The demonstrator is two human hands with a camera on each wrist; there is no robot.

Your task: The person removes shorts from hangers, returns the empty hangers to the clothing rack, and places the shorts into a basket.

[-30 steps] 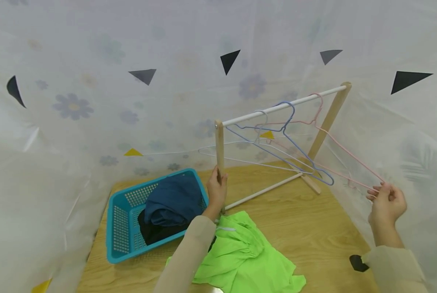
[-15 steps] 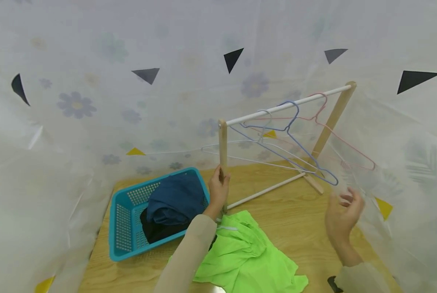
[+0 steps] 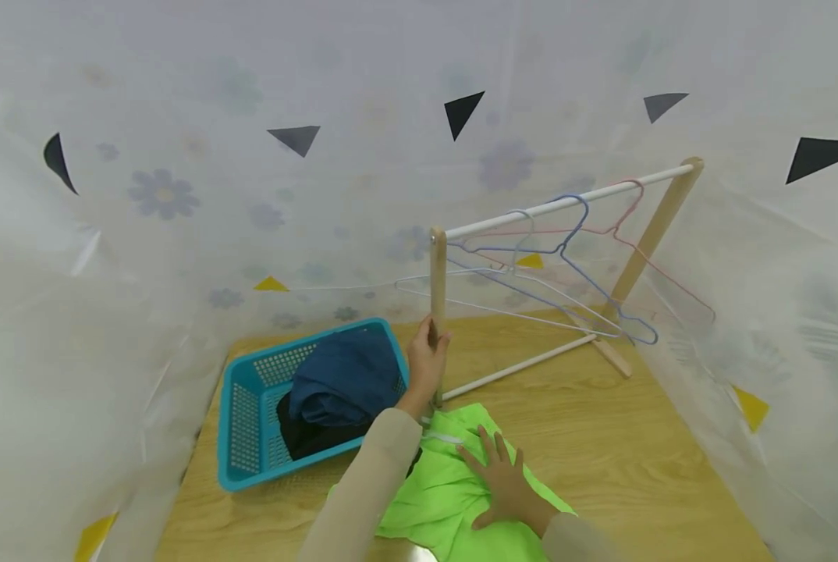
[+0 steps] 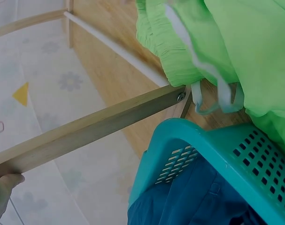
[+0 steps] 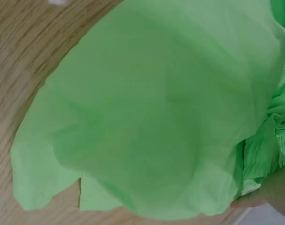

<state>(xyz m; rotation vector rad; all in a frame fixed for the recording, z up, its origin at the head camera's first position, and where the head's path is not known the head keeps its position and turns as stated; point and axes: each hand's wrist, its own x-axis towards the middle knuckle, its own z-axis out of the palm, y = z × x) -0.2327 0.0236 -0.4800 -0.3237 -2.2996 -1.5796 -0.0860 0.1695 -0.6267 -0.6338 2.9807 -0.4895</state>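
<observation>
My left hand (image 3: pixel 427 363) grips the near wooden post (image 3: pixel 438 285) of a small clothes rack, with the thumb against the wood in the left wrist view. My right hand (image 3: pixel 506 488), fingers spread, lies on a bright green garment (image 3: pixel 429 499) on the wooden table. The garment has a gathered elastic edge and a white drawstring (image 4: pixel 194 51). In the right wrist view a broad part of its cloth (image 5: pixel 147 108) spreads flat. From the rack's white rail (image 3: pixel 489 225) hang a white hanger (image 3: pixel 524 222), a blue hanger (image 3: pixel 582 226) and a pink hanger (image 3: pixel 633 207).
Left of the rack stands a teal plastic basket (image 3: pixel 232 476) holding dark blue cloth (image 3: pixel 345 375) and black cloth (image 3: pixel 300 437). A white lower bar (image 3: pixel 517 367) joins the rack's feet. Translucent sheeting with flower prints surrounds the wooden table (image 3: pixel 644 468).
My right hand has let go of the pink hanger and moved down and left onto the green garment. The hanger has swung back beneath the rail. My left hand keeps its grip on the post.
</observation>
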